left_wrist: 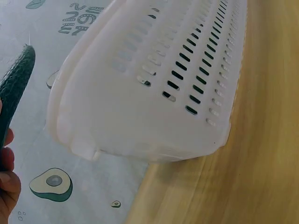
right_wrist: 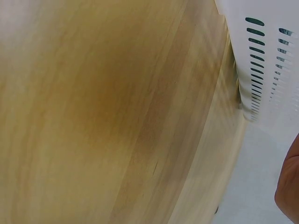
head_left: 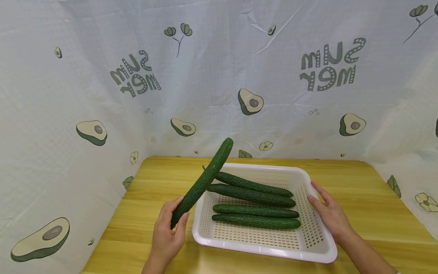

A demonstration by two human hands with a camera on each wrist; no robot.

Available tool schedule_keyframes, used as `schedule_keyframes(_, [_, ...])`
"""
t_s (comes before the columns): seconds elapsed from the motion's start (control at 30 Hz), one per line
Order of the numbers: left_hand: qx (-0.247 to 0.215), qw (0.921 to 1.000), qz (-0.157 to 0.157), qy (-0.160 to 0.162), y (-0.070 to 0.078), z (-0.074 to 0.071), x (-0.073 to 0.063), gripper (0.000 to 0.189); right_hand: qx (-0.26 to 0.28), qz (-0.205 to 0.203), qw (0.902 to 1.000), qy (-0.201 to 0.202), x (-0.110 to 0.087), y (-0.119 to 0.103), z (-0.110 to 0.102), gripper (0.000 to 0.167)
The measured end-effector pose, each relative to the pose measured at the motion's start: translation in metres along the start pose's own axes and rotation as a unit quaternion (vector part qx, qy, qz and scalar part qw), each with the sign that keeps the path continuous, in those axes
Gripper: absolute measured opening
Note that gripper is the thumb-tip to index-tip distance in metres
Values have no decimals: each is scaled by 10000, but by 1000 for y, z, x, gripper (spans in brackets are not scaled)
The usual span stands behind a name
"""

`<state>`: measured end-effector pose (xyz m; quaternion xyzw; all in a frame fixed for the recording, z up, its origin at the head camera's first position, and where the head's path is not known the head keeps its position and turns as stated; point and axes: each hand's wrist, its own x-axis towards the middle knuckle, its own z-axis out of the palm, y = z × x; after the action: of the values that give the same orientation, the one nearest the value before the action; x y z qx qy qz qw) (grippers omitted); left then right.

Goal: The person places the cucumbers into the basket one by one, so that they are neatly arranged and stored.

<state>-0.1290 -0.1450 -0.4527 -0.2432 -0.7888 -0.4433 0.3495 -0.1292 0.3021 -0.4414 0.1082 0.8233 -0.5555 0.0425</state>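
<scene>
My left hand (head_left: pixel 168 233) grips a long green cucumber (head_left: pixel 205 179) near its lower end, thumb on one side and fingers on the other. The cucumber slants up and to the right, its far tip above the back left corner of a white plastic basket (head_left: pixel 260 249). Several more cucumbers (head_left: pixel 254 196) lie side by side in the basket. At the basket's right rim, my right hand (head_left: pixel 331 216) holds on with its thumb over the edge. In the left wrist view, part of the held cucumber (left_wrist: pixel 16 79) shows beside the basket's slotted wall (left_wrist: pixel 117 107).
The basket stands on a yellow wood-grain table (head_left: pixel 137 224), turned slightly. A pale cloth (head_left: pixel 212 68) printed with avocados and lettering hangs behind the table and along both sides. Bare wood (right_wrist: pixel 117 93) fills most of the right wrist view.
</scene>
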Motion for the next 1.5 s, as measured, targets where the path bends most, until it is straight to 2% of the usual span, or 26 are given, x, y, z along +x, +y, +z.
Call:
schedule_keyframes(0.13, [-645, 9966, 309, -400, 7, 2, 4, 58, 13, -50, 10000, 8, 0, 1, 0, 73])
schedule_keyframes(0.3, [-1001, 9875, 531, -1097, 18, 6, 9, 51, 47, -52, 10000, 12, 0, 2, -1, 73])
schedule_keyframes(0.43, [-922, 9790, 834, -1615, 26, 11, 14, 43, 53, -60, 10000, 23, 1, 3, 0, 72])
schedule_keyframes(0.53, [-936, 9690, 1019, -2045, 31, 17, 18, 36, 42, -68, 10000, 31, 1, 4, 0, 72])
schedule_keyframes(0.67, [-1030, 9518, 1239, -2610, 36, 28, 23, 30, 4, -102, 9999, 30, 2, 3, -2, 72])
schedule_keyframes(0.8, [-798, 9408, 1451, -2959, 40, 41, 27, 26, -18, -137, 9999, 40, 2, 3, -1, 72])
schedule_keyframes(0.9, [-614, 9334, 1433, -3232, 42, 48, 29, 26, 7, -144, 9999, 28, 1, 3, -1, 72])
schedule_keyframes(1.1, [-431, 9199, 953, -3779, 42, 52, 32, 27, 0, -122, 9999, 14, 1, 3, -2, 72])
schedule_keyframes(1.27, [-159, 9046, 604, -4217, 41, 53, 34, 27, -69, -96, 9999, 40, 0, 2, -2, 72])
schedule_keyframes(1.33, [-140, 9082, 476, -4156, 41, 52, 34, 26, -102, -121, 9999, 48, 0, 2, -1, 72])
schedule_keyframes(1.5, [-254, 9415, 385, -3339, 40, 49, 38, 20, -94, -165, 9998, 21, 1, 2, 0, 72])
